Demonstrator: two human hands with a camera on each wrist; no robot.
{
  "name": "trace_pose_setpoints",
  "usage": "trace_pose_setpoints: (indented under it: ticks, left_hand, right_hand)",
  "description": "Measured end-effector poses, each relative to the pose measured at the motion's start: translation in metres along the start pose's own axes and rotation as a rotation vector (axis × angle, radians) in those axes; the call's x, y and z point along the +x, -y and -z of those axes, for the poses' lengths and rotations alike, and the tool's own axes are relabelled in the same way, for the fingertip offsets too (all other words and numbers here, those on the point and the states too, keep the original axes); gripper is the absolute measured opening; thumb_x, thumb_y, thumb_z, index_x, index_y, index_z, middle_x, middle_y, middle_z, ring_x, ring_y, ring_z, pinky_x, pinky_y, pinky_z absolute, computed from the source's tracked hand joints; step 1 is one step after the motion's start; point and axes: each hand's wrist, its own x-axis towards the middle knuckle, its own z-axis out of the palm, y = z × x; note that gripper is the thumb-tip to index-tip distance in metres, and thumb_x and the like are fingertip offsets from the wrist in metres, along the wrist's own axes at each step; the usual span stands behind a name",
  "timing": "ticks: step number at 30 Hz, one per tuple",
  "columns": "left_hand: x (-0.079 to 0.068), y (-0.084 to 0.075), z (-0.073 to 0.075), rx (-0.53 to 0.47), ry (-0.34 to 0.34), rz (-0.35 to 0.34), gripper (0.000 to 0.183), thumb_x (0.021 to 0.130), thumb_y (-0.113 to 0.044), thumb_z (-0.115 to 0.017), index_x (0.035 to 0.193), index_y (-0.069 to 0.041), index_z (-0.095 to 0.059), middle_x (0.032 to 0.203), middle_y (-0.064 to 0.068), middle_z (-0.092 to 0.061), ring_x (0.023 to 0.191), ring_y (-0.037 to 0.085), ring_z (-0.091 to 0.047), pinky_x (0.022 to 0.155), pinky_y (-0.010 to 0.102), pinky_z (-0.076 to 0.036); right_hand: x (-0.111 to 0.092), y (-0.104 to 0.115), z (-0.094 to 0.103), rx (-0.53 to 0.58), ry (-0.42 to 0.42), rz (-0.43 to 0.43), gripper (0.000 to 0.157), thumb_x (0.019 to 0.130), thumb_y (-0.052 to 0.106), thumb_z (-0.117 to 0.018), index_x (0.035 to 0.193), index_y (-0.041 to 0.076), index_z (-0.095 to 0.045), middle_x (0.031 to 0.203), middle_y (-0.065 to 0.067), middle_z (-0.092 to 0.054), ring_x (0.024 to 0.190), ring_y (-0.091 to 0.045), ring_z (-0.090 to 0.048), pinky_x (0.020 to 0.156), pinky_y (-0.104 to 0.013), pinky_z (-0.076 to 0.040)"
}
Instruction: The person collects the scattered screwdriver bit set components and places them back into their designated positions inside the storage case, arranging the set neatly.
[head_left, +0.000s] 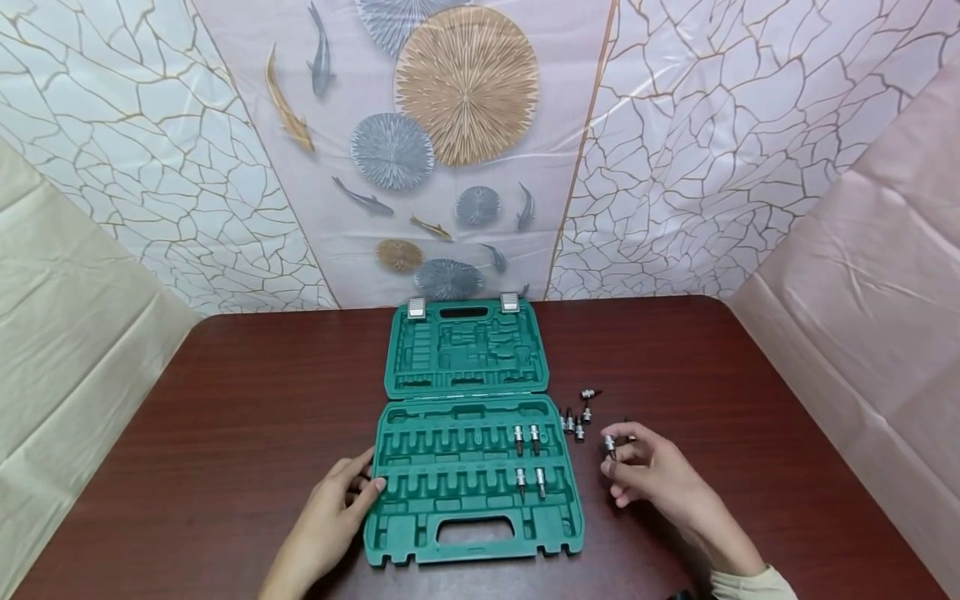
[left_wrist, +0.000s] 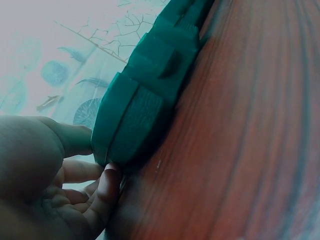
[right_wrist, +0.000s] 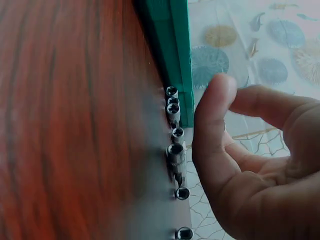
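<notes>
An open green tool case (head_left: 468, 551) lies on the table, its lid (head_left: 468, 385) folded back toward the wall. My left hand (head_left: 326, 512) grips the case's left edge, thumb on the rim; the left wrist view shows the fingers against the case side (left_wrist: 142, 117). Right of the case, my right hand (head_left: 663, 479) pinches a small silver bit socket (head_left: 610, 446) between thumb and fingers. In the right wrist view the fingers hide that socket. Two bit sockets (head_left: 535, 438) sit in the upper row of slots and two more (head_left: 541, 482) in the lower row.
Several loose bit sockets (head_left: 579, 432) lie on the table (head_left: 255, 433) just right of the case, one (head_left: 590, 393) farther back. Another lies partly behind my right hand. A patterned cloth (head_left: 465, 242) hangs behind the table, with plain cloth on both sides.
</notes>
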Motion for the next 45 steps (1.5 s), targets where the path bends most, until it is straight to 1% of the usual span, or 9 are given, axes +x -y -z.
trace_pose_setpoints:
  ticks: [3, 8, 11, 16, 21, 28, 33, 38, 45]
  left_hand:
    - [-0.001, 0.0, 0.0, -0.002, -0.007, 0.004, 0.055, 0.108, -0.017, -0.063, 0.157, 0.003, -0.047, 0.113, 0.005, -0.06, 0.092, 0.013, -0.059, 0.075, 0.029, -0.053]
    - [-0.002, 0.0, 0.0, -0.005, -0.015, -0.005, 0.055, 0.108, -0.017, -0.063, 0.156, 0.004, -0.047, 0.113, 0.005, -0.06, 0.092, 0.013, -0.059, 0.075, 0.028, -0.053]
    - [-0.002, 0.001, 0.001, -0.006, -0.015, -0.012, 0.055, 0.108, -0.017, -0.063, 0.156, 0.005, -0.047, 0.113, 0.005, -0.06, 0.091, 0.013, -0.058, 0.074, 0.029, -0.053]
    - [-0.002, 0.001, 0.001, 0.001, -0.013, -0.007, 0.055, 0.108, -0.018, -0.064, 0.156, 0.004, -0.047, 0.114, 0.005, -0.06, 0.092, 0.013, -0.058, 0.075, 0.03, -0.053]
    - [-0.001, 0.002, 0.0, -0.008, -0.007, -0.002, 0.055, 0.108, -0.018, -0.063, 0.156, 0.004, -0.047, 0.114, 0.005, -0.059, 0.093, 0.013, -0.058, 0.075, 0.032, -0.054]
    - [0.0, 0.001, -0.003, -0.022, -0.01, -0.012, 0.055, 0.108, -0.017, -0.064, 0.156, 0.003, -0.048, 0.113, 0.005, -0.06, 0.093, 0.014, -0.058, 0.076, 0.031, -0.054]
    - [0.0, -0.001, -0.003, -0.02, -0.014, -0.021, 0.055, 0.108, -0.018, -0.064, 0.156, 0.004, -0.048, 0.112, 0.005, -0.06, 0.092, 0.014, -0.058, 0.075, 0.031, -0.053]
    - [-0.001, -0.001, -0.003, -0.017, -0.032, -0.039, 0.054, 0.107, -0.016, -0.066, 0.155, 0.004, -0.049, 0.11, 0.004, -0.06, 0.091, 0.013, -0.059, 0.075, 0.028, -0.054]
    - [-0.003, -0.001, -0.002, -0.006, -0.05, -0.049, 0.053, 0.106, -0.014, -0.066, 0.153, 0.006, -0.051, 0.11, 0.005, -0.061, 0.09, 0.013, -0.058, 0.075, 0.027, -0.053]
  right_hand:
    - [0.001, 0.002, -0.005, -0.056, 0.001, 0.069, 0.053, 0.094, -0.009, -0.063, 0.142, -0.015, -0.041, 0.094, -0.012, -0.065, 0.067, -0.017, -0.066, 0.06, -0.035, -0.06]
    - [0.002, 0.009, -0.017, -0.192, -0.07, 0.126, 0.049, 0.092, -0.011, -0.064, 0.139, -0.01, -0.052, 0.097, -0.017, -0.069, 0.068, -0.015, -0.065, 0.06, -0.034, -0.058]
    - [0.003, 0.012, -0.025, -0.284, -0.119, 0.179, 0.044, 0.092, -0.01, -0.068, 0.135, -0.004, -0.059, 0.096, -0.014, -0.07, 0.067, -0.012, -0.064, 0.056, -0.031, -0.054]
    - [0.008, 0.016, -0.039, -0.488, -0.16, 0.36, 0.037, 0.091, -0.007, -0.075, 0.126, 0.002, -0.068, 0.089, 0.003, -0.07, 0.071, -0.003, -0.063, 0.061, -0.026, -0.055]
    - [0.016, 0.023, -0.05, -0.628, -0.07, 0.427, 0.032, 0.094, 0.003, -0.079, 0.125, 0.0, -0.071, 0.086, 0.013, -0.067, 0.072, 0.002, -0.061, 0.066, -0.024, -0.055]
    - [0.029, 0.03, -0.061, -0.695, 0.033, 0.45, 0.031, 0.097, 0.015, -0.079, 0.124, 0.004, -0.07, 0.096, 0.006, -0.065, 0.068, 0.001, -0.056, 0.063, -0.024, -0.053]
    - [0.04, 0.031, -0.068, -0.778, 0.064, 0.497, 0.029, 0.097, 0.018, -0.079, 0.122, 0.006, -0.07, 0.099, 0.002, -0.062, 0.074, -0.008, -0.056, 0.064, -0.024, -0.049]
    - [0.051, 0.033, -0.074, -0.902, 0.078, 0.536, 0.028, 0.097, 0.02, -0.079, 0.12, 0.007, -0.07, 0.101, 0.001, -0.061, 0.09, -0.015, -0.059, 0.075, -0.032, -0.054]
    - [0.063, 0.034, -0.081, -1.025, 0.155, 0.583, 0.03, 0.101, 0.024, -0.076, 0.125, 0.007, -0.071, 0.111, -0.001, -0.06, 0.103, -0.016, -0.057, 0.082, -0.036, -0.057]
